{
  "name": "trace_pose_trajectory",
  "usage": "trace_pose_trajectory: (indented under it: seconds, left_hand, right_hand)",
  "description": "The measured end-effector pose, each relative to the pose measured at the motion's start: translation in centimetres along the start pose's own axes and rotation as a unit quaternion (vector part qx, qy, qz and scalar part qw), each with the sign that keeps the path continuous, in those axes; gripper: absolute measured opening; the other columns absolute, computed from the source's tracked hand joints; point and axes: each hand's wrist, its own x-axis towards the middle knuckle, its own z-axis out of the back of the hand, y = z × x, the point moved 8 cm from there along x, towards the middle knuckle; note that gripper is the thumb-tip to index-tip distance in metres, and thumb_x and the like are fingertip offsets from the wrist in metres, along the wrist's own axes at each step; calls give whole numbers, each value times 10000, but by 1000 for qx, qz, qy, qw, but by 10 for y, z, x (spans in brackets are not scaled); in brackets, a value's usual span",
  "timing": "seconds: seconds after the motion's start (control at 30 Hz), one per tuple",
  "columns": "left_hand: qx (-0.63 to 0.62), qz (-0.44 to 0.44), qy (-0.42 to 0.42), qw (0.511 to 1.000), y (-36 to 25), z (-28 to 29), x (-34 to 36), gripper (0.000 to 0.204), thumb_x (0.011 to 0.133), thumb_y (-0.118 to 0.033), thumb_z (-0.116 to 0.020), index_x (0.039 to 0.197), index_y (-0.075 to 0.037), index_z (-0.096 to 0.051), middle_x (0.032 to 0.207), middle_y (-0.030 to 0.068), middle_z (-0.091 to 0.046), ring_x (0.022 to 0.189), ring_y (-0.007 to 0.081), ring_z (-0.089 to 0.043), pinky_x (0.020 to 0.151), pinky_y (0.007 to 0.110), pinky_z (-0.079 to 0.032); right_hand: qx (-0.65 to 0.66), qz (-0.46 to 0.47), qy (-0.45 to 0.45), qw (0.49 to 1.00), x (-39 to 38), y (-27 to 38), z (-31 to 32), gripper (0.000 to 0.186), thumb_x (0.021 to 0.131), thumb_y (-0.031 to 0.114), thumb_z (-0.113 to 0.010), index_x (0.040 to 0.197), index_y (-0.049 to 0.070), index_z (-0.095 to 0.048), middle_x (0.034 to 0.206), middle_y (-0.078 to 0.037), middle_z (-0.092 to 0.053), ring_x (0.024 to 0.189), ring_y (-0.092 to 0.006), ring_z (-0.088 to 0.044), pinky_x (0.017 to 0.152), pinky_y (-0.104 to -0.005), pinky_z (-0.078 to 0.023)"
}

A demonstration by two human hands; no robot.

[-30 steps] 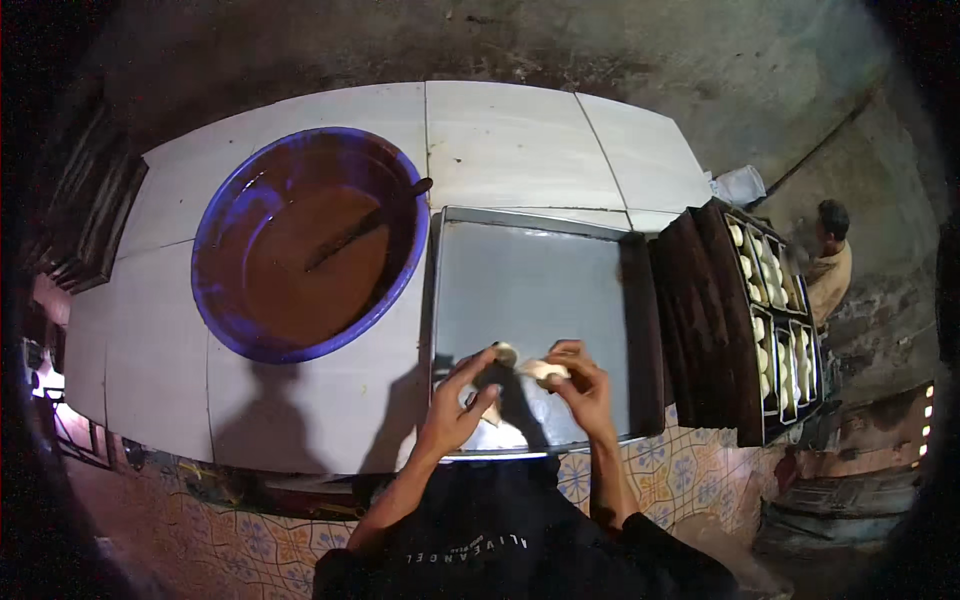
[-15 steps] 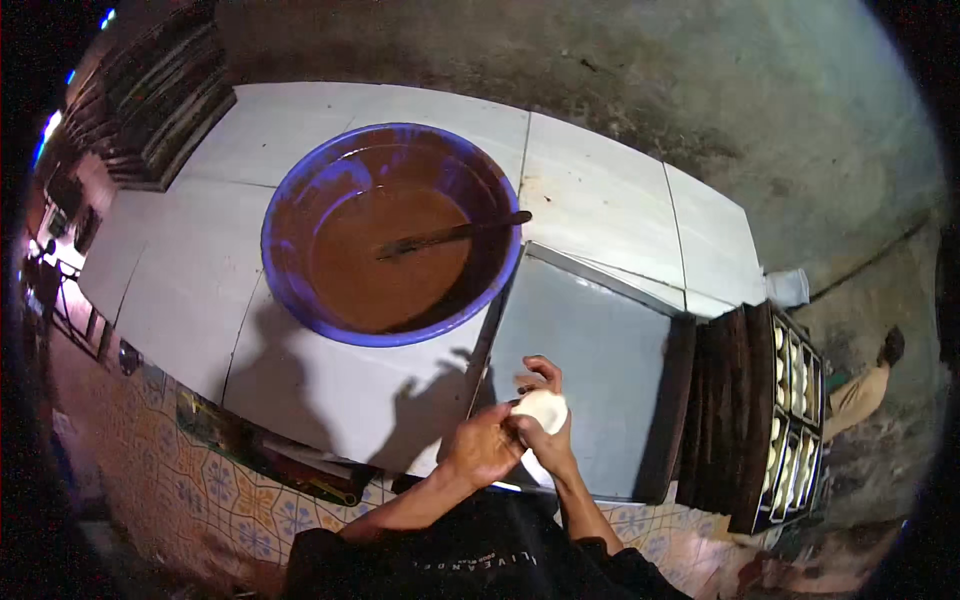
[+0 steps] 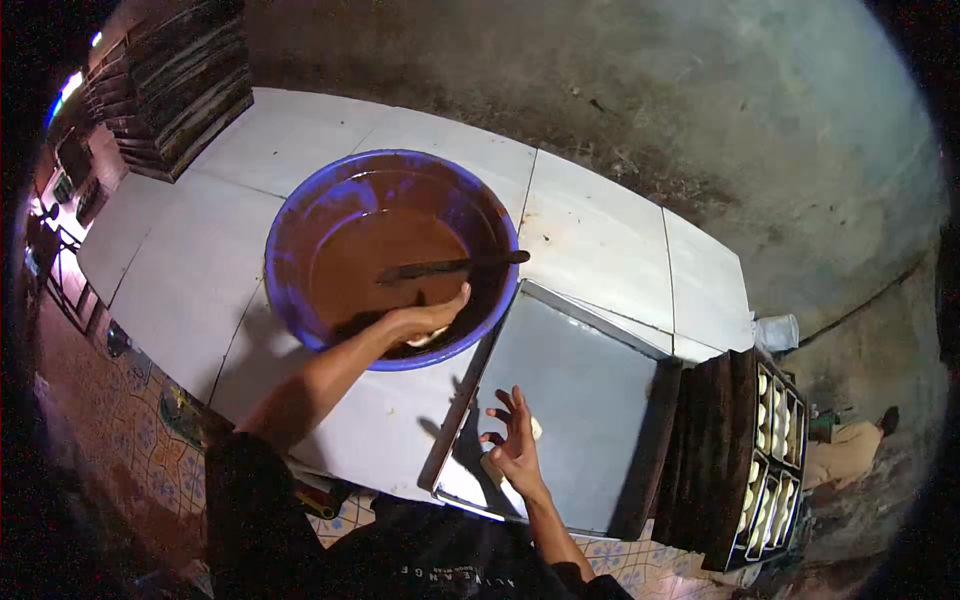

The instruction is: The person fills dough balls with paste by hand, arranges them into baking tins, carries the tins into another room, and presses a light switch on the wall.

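Observation:
My left hand (image 3: pixel 437 318) reaches into the near side of a purple-blue basin (image 3: pixel 283 300) of brown liquid. A pale piece of dough (image 3: pixel 426 339) shows under its curled fingers, partly hidden by the hand. A dark, long-handled stirring stick (image 3: pixel 455 268) lies across the basin, its end resting on the right rim. My right hand (image 3: pixel 514 448) is above the near left part of a shallow grey metal tray (image 3: pixel 590 370), fingers spread. Just past it shows a small pale lump (image 3: pixel 536 428); whether it touches the hand or lies on the tray, I cannot tell.
Dark stacked pans (image 3: pixel 700 440) stand right of the tray, with rows of pale dough in the compartments of a rack (image 3: pixel 770 470). Another dark stack (image 3: pixel 190 90) rises at the far left of the white tiled table (image 3: pixel 590 235). A person (image 3: pixel 845 455) is at the far right.
My hands have parted from the pale dough they held together over the tray. My left hand has moved up and left into the basin with dough, while the right stays over the tray, fingers spread.

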Motion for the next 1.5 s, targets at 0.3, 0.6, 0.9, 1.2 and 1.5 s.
trace_pose_trajectory:
  seconds: [0.3, 0.6, 0.9, 1.2, 1.5]
  left_hand:
    - [-443, -29, 118, 888, -31, -91, -77, 933, 889, -762, -208, 1262, 32, -527, 1075, 168, -621, 936, 183, -620, 758, 285, -489]
    - [-175, -167, -92, 966, -34, -110, -141, 427, 915, -31, -550, 1318, 74, -454, 1119, 159, -562, 1096, 236, -573, 899, 296, -473]
    - [-78, -263, -80, 958, -13, -139, -143, 211, 842, -128, -709, 918, 64, -666, 827, 99, -605, 727, 148, -587, 605, 278, -465]
    - [-215, -198, -64, 954, 3, -181, -129, 258, 865, -107, -706, 1023, 37, -561, 887, 89, -603, 768, 98, -591, 607, 234, -492]
    - [-408, -349, -11, 843, -30, -169, -161, 655, 733, 96, -610, 1308, -25, -321, 1112, 113, -499, 1119, 263, -552, 944, 398, -496]
  right_hand:
    - [348, -139, -125, 919, -1, -31, 12, 414, 977, 207, -540, 1322, -8, -462, 1204, -104, -563, 923, -171, -608, 804, -269, -540]
    - [-402, 99, -129, 901, -18, 40, 7, 417, 809, 59, -682, 1213, 10, -591, 1202, -128, -519, 1068, -228, -507, 837, -323, -465]
    - [-237, 97, -148, 955, -33, 47, 27, 203, 856, 81, -647, 1036, -14, -652, 1094, -144, -573, 1025, -252, -593, 863, -350, -487]
    - [-229, -38, -209, 950, -67, 32, 47, 343, 871, 72, -641, 1205, 11, -597, 985, -132, -632, 897, -204, -628, 770, -292, -506]
    - [-20, -121, -29, 992, -68, -2, 51, 502, 867, 21, -582, 1356, 35, -470, 1190, -121, -585, 980, -190, -623, 843, -300, -512]
